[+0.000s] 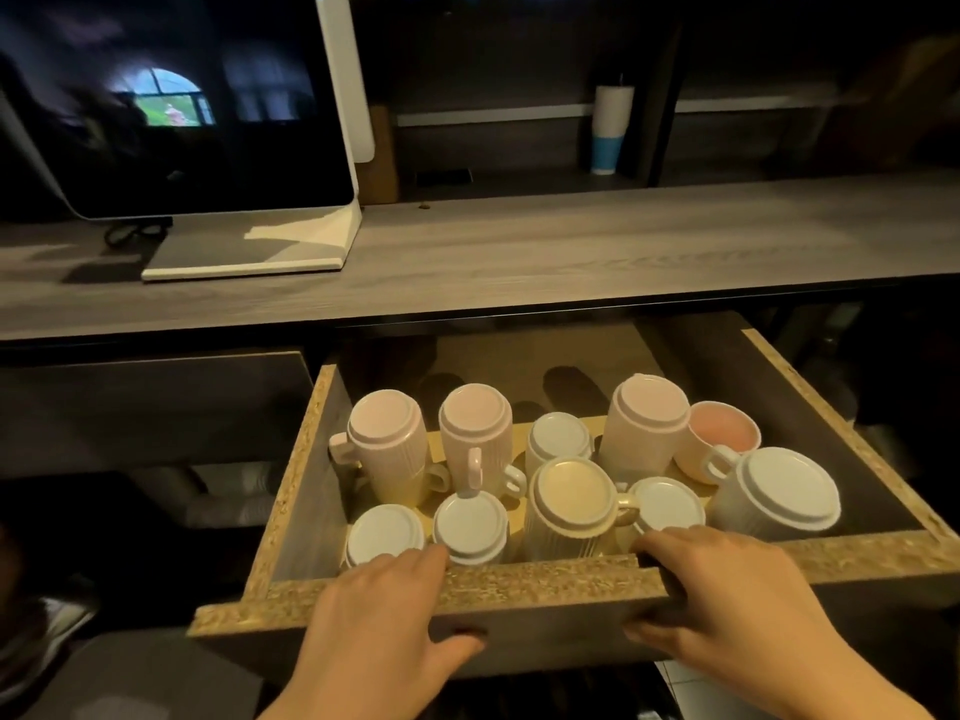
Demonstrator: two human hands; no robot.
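A drawer [545,582] stands pulled out below a grey wooden counter. Inside are several ribbed mugs, most of them upside down, such as a tall pale one [571,506] near the front. One pink cup [722,433] sits upright at the back right. My left hand [384,621] grips the drawer's front panel, fingers over the top edge and thumb on the outer face. My right hand [727,600] grips the same panel further right in the same way.
The counter [571,252] carries a monitor [171,101] on a white stand at the left. A white and blue tumbler [610,129] stands on a shelf behind. A closed drawer front [156,407] lies left of the open one.
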